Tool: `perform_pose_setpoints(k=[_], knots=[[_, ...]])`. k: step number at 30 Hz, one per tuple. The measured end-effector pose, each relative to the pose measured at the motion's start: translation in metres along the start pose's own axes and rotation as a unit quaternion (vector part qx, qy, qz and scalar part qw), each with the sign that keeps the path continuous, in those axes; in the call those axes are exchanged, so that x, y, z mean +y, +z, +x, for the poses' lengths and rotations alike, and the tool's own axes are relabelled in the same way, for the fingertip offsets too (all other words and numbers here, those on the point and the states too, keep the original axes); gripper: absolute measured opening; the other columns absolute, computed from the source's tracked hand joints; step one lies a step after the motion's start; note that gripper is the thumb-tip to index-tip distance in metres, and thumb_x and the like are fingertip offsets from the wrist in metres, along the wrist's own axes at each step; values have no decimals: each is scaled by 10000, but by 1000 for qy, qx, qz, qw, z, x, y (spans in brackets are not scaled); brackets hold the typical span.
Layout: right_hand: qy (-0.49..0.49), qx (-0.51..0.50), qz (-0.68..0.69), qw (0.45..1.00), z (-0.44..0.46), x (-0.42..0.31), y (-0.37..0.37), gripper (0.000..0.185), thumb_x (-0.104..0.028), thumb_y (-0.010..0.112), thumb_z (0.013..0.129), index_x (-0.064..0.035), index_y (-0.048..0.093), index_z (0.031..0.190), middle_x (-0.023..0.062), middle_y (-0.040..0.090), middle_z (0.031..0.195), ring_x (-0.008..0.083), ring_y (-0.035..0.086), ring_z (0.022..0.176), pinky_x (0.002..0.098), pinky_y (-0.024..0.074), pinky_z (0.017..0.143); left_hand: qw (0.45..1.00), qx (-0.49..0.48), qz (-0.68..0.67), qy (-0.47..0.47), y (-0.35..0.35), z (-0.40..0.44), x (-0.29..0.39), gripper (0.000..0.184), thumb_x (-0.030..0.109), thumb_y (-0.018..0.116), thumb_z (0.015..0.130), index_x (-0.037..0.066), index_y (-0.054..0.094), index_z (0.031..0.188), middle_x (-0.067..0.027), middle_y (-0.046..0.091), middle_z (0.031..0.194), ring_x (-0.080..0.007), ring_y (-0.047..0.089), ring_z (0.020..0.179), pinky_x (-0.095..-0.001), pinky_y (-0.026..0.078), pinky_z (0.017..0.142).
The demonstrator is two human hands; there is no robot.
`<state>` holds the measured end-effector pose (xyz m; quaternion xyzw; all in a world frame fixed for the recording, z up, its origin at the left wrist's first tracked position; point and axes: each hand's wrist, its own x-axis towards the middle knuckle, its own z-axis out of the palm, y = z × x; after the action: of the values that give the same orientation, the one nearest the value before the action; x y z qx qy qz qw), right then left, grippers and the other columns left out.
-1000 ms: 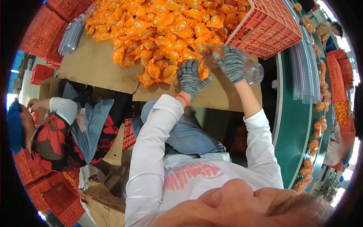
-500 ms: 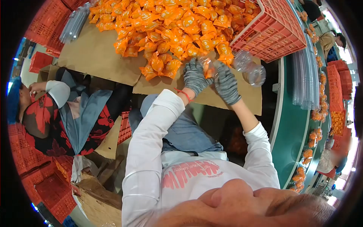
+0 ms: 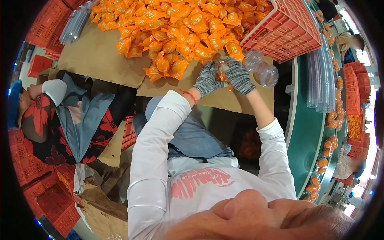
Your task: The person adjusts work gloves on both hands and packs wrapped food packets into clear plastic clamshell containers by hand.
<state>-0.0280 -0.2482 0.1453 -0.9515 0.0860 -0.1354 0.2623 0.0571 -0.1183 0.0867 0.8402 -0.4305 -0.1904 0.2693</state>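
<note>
My left hand (image 3: 209, 80), in a grey striped knit glove with a red cord at the wrist, closes around one side of a clear plastic container (image 3: 221, 72). From the other side my right hand (image 3: 238, 76), gloved alike, wraps the same container. Something orange shows inside it, partly hidden by my fingers. Just beyond my hands a big heap of orange-wrapped round pieces (image 3: 196, 19) covers the cardboard (image 3: 96, 60). A small cluster of these pieces (image 3: 167, 67) lies left of my left hand. Two clear round plastic containers (image 3: 269, 76) lie right of my right hand.
A red plastic crate (image 3: 286, 34) tilts beside the heap. Along the right runs a green conveyor (image 3: 306, 132) carrying stacked clear plastic tubes (image 3: 320, 80) and filled packs (image 3: 329, 146). A co-worker (image 3: 76, 116) sits at left near more red crates (image 3: 44, 180).
Both hands have closed in around the container, my right hand moving up and over it. The whole view has shifted slightly left.
</note>
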Motion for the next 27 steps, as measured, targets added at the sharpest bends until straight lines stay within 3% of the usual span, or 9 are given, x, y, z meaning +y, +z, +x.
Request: perform_pose_setpoints(k=[1,4,7,9,16,19,22,25,27], knots=[[-54,8,-54,997,-1,3,3,259,-215,458,895,-43,527,1078,175,555,1128,317,536,1018,386,426,874,1000,1,-7,-15,0,0,0,985,557,695,645,-12,303,1347,-203,308,1387,-316,237,1310,-367,214,1080],[-159,16,-174,972,-5,16,13,309,-207,457,895,-55,510,1159,162,555,1141,320,536,1020,392,422,879,977,35,172,122,4,5,1,935,525,704,654,11,328,1339,-203,404,1324,-302,364,1246,-357,338,997],[-122,-18,-166,978,-2,19,10,361,-223,448,899,-66,491,1221,161,556,1147,323,537,1017,398,417,884,992,-53,-65,-95,-44,-9,36,789,411,714,691,99,363,1324,-185,516,1201,-324,486,1123,-380,418,917],[-43,-55,-91,993,8,14,-1,377,-244,433,905,-69,487,1234,167,556,1149,328,538,1012,402,415,886,979,-64,-172,-89,-25,0,13,734,348,706,718,85,368,1314,-176,530,1175,-314,529,1058,-350,441,883],[-21,-35,0,999,8,40,15,395,-308,419,911,-98,501,1236,152,583,1088,335,542,979,405,418,884,926,-52,-354,-118,-21,0,-5,613,194,696,747,13,398,1251,-159,596,1018,-230,590,924,-299,478,789],[-12,-16,20,1000,2,38,18,376,-297,415,913,-105,521,1218,136,583,1103,323,535,994,402,410,897,886,-27,-408,-217,-23,-4,9,513,141,630,819,3,374,1242,-80,589,738,-145,574,538,-287,448,433],[-21,-3,0,1000,-1,25,14,358,-280,408,917,-109,534,1205,124,586,1106,311,531,1000,402,405,902,918,76,-346,-175,10,6,-13,274,186,615,817,-6,543,998,-111,635,738,-211,618,573,-301,503,535],[-27,-7,-13,1000,2,26,15,349,-267,402,920,-106,541,1196,117,586,1113,307,532,999,400,404,904,794,-85,-494,-343,-28,-6,9,199,191,595,831,5,581,900,-110,634,699,-190,605,513,-292,474,459],[-22,-13,-12,1000,3,28,15,346,-263,399,921,-99,544,1190,115,585,1120,308,533,996,399,403,905,774,-122,-531,-323,-32,-15,20,215,217,591,845,10,586,900,-110,646,730,-189,601,522,-294,469,446]])
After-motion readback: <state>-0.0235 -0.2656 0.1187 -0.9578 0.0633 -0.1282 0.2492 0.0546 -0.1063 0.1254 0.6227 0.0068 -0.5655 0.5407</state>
